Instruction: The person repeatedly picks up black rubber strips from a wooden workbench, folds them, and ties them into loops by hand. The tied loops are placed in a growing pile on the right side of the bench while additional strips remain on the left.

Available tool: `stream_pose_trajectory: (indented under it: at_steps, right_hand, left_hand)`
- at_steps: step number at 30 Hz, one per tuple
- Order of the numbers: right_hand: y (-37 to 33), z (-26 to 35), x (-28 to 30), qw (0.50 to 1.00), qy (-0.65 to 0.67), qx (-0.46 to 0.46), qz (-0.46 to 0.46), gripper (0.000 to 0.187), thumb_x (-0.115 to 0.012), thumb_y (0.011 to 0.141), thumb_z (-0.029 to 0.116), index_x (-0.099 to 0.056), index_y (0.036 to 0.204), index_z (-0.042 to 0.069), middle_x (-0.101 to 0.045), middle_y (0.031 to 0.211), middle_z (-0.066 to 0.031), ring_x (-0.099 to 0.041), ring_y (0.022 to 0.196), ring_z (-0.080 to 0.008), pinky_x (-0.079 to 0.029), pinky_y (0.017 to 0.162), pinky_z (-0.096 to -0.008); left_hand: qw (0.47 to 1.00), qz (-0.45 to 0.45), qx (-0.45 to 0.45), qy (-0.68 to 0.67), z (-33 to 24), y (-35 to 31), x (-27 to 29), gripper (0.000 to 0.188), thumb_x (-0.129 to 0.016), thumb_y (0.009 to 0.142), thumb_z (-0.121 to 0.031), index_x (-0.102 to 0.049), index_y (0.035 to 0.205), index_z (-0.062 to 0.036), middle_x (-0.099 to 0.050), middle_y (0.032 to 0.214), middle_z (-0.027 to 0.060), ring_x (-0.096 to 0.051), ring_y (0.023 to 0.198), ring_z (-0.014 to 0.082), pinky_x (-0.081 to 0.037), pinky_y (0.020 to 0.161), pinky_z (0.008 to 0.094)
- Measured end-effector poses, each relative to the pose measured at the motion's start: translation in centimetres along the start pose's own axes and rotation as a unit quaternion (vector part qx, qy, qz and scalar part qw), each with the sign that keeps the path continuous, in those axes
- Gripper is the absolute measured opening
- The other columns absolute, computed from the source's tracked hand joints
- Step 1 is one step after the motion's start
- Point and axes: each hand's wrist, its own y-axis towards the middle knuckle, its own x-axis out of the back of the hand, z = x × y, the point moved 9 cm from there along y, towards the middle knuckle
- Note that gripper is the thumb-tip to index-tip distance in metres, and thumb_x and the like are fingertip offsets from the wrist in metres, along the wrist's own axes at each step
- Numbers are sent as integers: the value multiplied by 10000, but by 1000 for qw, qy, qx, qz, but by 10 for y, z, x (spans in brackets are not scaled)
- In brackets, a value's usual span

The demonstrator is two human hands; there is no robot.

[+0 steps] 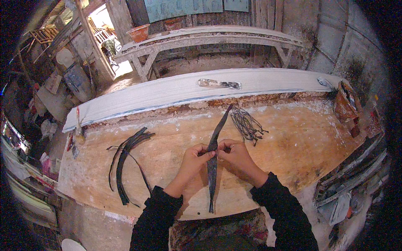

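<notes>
A long dark strip [212, 171], wide in the middle and narrow at both ends, lies lengthwise in front of me over the wooden board. My left hand [197, 155] pinches it near its middle, the thumb laid on top. Right beside it, the closed fingers of my right hand [233, 153] meet the same spot from the other side. To the left lies a bunch of dark strips [124, 167], curved and loosely gathered. Past my right hand rests a tangle of thin dark strands [247, 125]. What the strip is made of cannot be told.
The wooden board [301, 142] is bordered at the far side by a long white slab [146, 100]. On the slab lies a stained handled tool [220, 84]. A rusty container [346, 100] stands at the right end. Behind is a bench [201, 42] with a terracotta pot [138, 32].
</notes>
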Motion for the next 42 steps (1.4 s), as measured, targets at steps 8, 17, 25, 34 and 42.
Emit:
stream_pose_trajectory:
  at_steps: [8, 17, 25, 34, 42]
  right_hand:
    - [2, 7, 0, 991, -119, 56, -17, 158, -604, 728, 155, -558, 731, 4, -566, 657, -108, -542, 601, -178, -439, 564, -310]
    - [-6, 27, -2, 982, -169, 85, -25, 180, -624, 729, 163, -527, 716, 12, -535, 639, -102, -521, 588, -197, -425, 548, -313]
    - [-1, 2, 1, 1000, -8, -17, -9, 141, -601, 745, 139, -583, 762, 0, -558, 633, -60, -511, 606, -98, -434, 558, -275]
    - [2, 5, 4, 992, -122, 22, -7, 193, -602, 733, 179, -593, 717, -12, -596, 668, -129, -571, 589, -184, -445, 545, -309]
    - [-2, -1, 0, 971, -227, -66, 44, 243, -613, 696, 257, -593, 695, 15, -566, 569, -103, -567, 560, -215, -441, 538, -336]
  left_hand:
    - [999, 34, 16, -37, 8, 3, -4, 122, -632, 806, -95, -596, 888, -12, -603, 788, 24, -546, 713, 80, -427, 649, 212]
    - [992, 70, 11, -108, 11, 1, -11, 130, -600, 829, -102, -584, 933, -25, -598, 853, 1, -529, 797, 70, -417, 713, 206]
    - [990, 51, 53, -119, 10, -1, -10, 125, -589, 833, -102, -590, 935, -31, -599, 852, 4, -533, 782, 72, -418, 701, 209]
    - [936, 53, 143, -316, 6, -13, -26, 103, -529, 839, -63, -567, 934, -50, -577, 810, 20, -551, 747, 110, -449, 668, 249]
    - [958, -91, -66, -264, -37, -2, 40, 82, -492, 880, -141, -529, 913, -75, -560, 809, 36, -552, 792, 148, -457, 717, 286]
